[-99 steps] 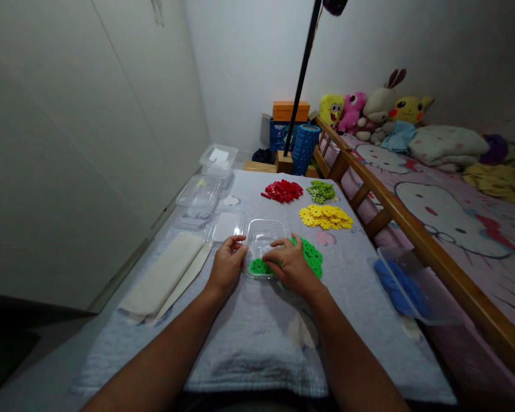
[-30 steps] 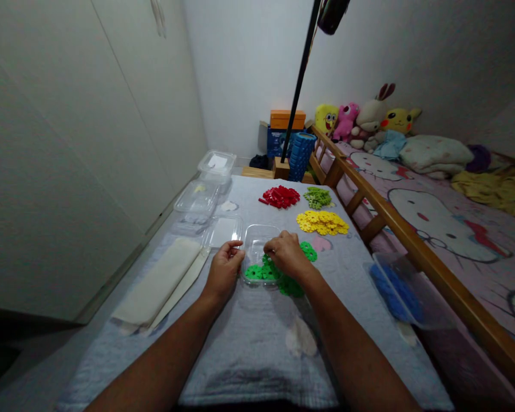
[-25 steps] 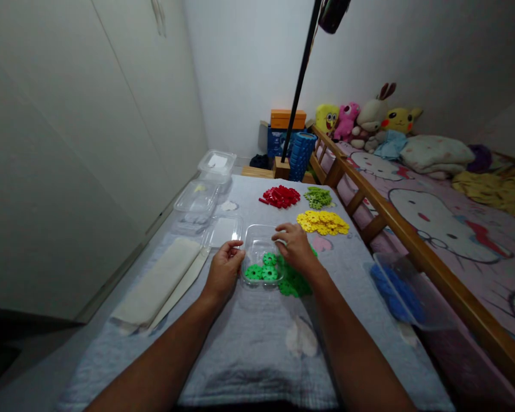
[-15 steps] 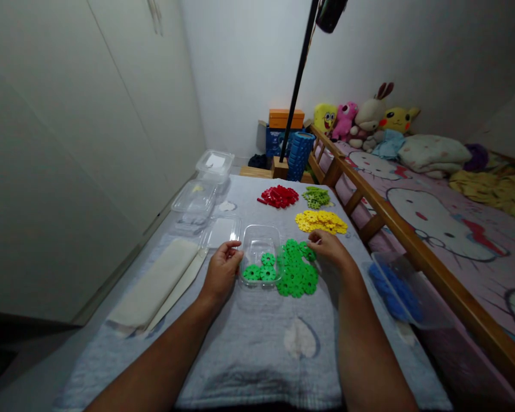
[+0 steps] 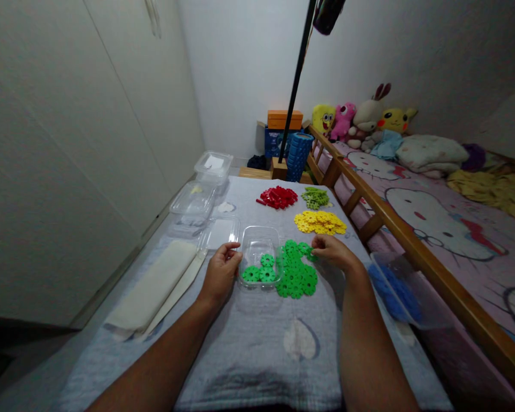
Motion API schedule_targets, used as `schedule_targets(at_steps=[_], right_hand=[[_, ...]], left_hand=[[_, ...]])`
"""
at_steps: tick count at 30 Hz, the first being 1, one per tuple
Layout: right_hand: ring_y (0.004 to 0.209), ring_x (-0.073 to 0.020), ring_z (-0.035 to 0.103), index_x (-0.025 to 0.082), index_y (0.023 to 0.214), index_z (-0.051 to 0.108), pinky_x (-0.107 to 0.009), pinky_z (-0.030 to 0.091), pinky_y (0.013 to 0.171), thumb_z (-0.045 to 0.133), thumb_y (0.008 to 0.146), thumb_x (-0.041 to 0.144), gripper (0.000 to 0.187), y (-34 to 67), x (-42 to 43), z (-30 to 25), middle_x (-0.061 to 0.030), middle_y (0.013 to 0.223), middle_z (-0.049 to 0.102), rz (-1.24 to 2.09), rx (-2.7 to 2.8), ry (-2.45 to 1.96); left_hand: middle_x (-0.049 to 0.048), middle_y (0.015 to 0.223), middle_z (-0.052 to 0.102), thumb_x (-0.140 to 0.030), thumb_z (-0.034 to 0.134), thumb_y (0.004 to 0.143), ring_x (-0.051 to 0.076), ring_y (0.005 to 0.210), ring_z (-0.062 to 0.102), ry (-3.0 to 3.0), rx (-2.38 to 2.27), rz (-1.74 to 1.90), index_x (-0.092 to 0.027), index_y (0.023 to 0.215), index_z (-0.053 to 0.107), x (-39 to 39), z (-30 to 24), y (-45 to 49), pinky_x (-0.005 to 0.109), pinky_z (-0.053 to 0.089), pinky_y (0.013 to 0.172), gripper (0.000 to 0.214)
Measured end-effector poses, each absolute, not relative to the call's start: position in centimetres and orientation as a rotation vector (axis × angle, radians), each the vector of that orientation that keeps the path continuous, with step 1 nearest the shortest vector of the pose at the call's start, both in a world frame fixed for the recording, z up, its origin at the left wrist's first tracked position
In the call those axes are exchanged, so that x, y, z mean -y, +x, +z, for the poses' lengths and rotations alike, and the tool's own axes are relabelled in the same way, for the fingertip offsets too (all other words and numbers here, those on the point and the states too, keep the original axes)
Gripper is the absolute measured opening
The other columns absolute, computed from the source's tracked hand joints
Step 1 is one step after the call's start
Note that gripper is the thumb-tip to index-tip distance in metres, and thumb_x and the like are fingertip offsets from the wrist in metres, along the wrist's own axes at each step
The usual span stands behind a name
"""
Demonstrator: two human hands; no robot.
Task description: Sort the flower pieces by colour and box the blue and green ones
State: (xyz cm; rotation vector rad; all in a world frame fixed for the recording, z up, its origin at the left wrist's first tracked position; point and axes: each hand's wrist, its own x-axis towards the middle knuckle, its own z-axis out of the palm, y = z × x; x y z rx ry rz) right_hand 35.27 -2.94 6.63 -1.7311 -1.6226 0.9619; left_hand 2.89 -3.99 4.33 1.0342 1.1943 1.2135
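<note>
A clear plastic container [image 5: 261,230] stands on the cloth with several green notched discs [image 5: 266,275] in its near half. My left hand [image 5: 222,270] grips its left wall between thumb and fingers. To the right, against the container, spreads a pile of green notched discs [image 5: 298,277]. At that pile's upper right edge, my right hand [image 5: 332,250] pinches one green disc [image 5: 311,255] by its side, partly hidden behind the fingertips.
Beyond lie yellow discs [image 5: 320,222], red pieces [image 5: 278,197] and light green pieces [image 5: 315,198]. Lidded containers [image 5: 193,200], a clear lid [image 5: 220,232] and folded cloth [image 5: 154,286] line the left. A tub of blue pieces [image 5: 395,292] sits right, beside the wooden bed rail [image 5: 377,212].
My right hand has moved slightly down and right, and the green disc at its fingertips has tilted out of the pile. My left hand stays at the container.
</note>
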Motion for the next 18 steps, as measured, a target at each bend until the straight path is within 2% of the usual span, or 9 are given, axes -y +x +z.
schedule_targets(at_steps=[4,7,10,15,18], right_hand=[[0.068,-0.0155,0.056,0.019,0.075,0.064,-0.028,0.042,0.067,0.063,0.073,0.028,0.009,31.9,3.1,8.8,0.0013,0.071,0.062,0.849,1.64,-1.532],[0.08,-0.0176,0.06,0.02,0.083,0.069,-0.032,0.043,0.079,0.062,0.082,0.025,0.009,27.7,3.2,9.9,-0.0014,0.081,0.067,0.716,1.754,-1.449],[0.094,-0.0206,0.058,0.022,0.09,0.073,-0.038,0.036,0.093,0.065,0.084,0.019,0.01,24.1,3.4,10.0,-0.0035,0.088,0.07,0.511,1.955,-1.495],[0.099,-0.0217,0.055,0.024,0.086,0.074,-0.047,0.024,0.105,0.063,0.088,0.015,0.014,22.1,3.4,8.6,-0.0038,0.087,0.07,0.385,2.181,-1.579],[0.11,-0.0243,0.05,0.026,0.085,0.074,-0.053,0.015,0.11,0.063,0.087,0.015,0.015,22.5,3.2,7.8,-0.004,0.103,0.071,0.284,2.207,-1.578]], left_hand=[[-0.0075,0.068,0.051,-0.039,0.073,0.071,0.008,0.053,0.046,1.015,-1.189,1.218,-0.017,0.105,0.063,4.0,4.3,2.9,0.02,0.035,0.05,0.042],[-0.0075,0.068,0.051,-0.039,0.073,0.07,0.008,0.053,0.045,1.021,-1.188,1.218,-0.016,0.105,0.063,3.9,4.1,2.9,0.02,0.034,0.05,0.043],[-0.0076,0.067,0.052,-0.04,0.074,0.07,0.008,0.052,0.046,1.033,-1.192,1.217,-0.017,0.104,0.063,3.9,4.0,2.9,0.02,0.034,0.05,0.043],[-0.0075,0.067,0.051,-0.04,0.073,0.071,0.008,0.052,0.046,1.035,-1.18,1.215,-0.017,0.105,0.062,4.0,4.2,2.9,0.02,0.036,0.05,0.043],[-0.0075,0.066,0.052,-0.04,0.073,0.07,0.008,0.051,0.046,1.025,-1.183,1.214,-0.017,0.105,0.063,4.0,4.2,3.0,0.02,0.036,0.05,0.043]])
